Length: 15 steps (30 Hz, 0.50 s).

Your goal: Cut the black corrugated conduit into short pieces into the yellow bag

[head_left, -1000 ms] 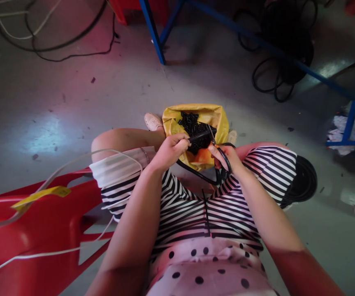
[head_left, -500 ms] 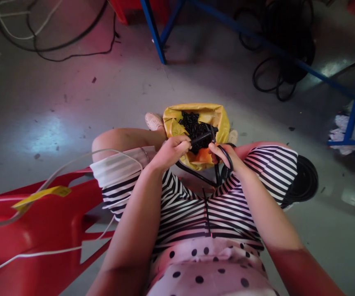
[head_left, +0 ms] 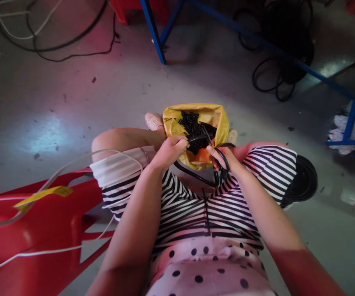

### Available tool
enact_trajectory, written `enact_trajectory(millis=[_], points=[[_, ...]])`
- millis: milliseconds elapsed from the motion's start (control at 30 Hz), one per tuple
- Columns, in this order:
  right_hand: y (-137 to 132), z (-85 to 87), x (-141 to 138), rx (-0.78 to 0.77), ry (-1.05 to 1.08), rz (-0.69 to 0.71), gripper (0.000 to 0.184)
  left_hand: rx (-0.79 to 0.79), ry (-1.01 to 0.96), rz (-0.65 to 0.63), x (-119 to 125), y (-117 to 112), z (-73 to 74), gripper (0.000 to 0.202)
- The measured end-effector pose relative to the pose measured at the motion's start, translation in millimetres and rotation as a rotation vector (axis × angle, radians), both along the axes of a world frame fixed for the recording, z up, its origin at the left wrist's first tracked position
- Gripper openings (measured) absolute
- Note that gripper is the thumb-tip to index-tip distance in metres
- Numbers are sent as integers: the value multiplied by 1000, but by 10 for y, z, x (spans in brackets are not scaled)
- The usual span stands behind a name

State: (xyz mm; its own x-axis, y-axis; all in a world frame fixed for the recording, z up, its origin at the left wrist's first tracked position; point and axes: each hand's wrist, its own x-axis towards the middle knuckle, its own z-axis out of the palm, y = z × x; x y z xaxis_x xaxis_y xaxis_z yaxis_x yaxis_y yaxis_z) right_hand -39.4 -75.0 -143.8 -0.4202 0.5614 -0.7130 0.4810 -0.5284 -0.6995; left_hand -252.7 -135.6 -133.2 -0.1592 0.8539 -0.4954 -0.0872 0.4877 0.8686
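Observation:
I sit with a yellow bag (head_left: pixel 219 119) between my knees, holding several short black tube pieces (head_left: pixel 192 123). My left hand (head_left: pixel 169 150) is closed around a black corrugated tube (head_left: pixel 197 137) that sticks out over the bag. My right hand (head_left: pixel 223 158) grips black-handled scissors (head_left: pixel 217 154), fingers through the loops, blades pointing up at the tube's end. A loop of the black tube (head_left: pixel 192 172) hangs down between my hands onto my striped lap.
A red plastic stool (head_left: pixel 38 230) with white cords stands at my left. A coil of black tube (head_left: pixel 303 181) lies by my right thigh. Blue metal frame legs (head_left: pixel 155 33) and black cable coils (head_left: pixel 279 78) are ahead on the grey floor.
The free end of the tube beyond my left hand has got shorter. The scissors have shifted slightly left toward the tube. My hands otherwise stay in place over the bag.

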Motion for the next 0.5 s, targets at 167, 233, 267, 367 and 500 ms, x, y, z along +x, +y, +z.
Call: enact_trajectory(millis=[167, 233, 267, 367, 500], points=[[-27, -22, -28, -32, -16, -31, 72, -66, 8, 31, 5, 6, -42, 15], [-29, -16, -39, -34, -28, -31, 72, -90, 8, 38, 8, 11, -35, 17], [-30, -9, -42, -34, -33, -30, 71, -101, 3, 42, 9, 13, -28, 17], [-31, 13, -45, -38, -34, -26, 69, -112, -14, 58, 12, 18, -5, 18], [-38, -3, -29, -30, -23, -15, 69, -112, -21, 78, 12, 21, 12, 18]])
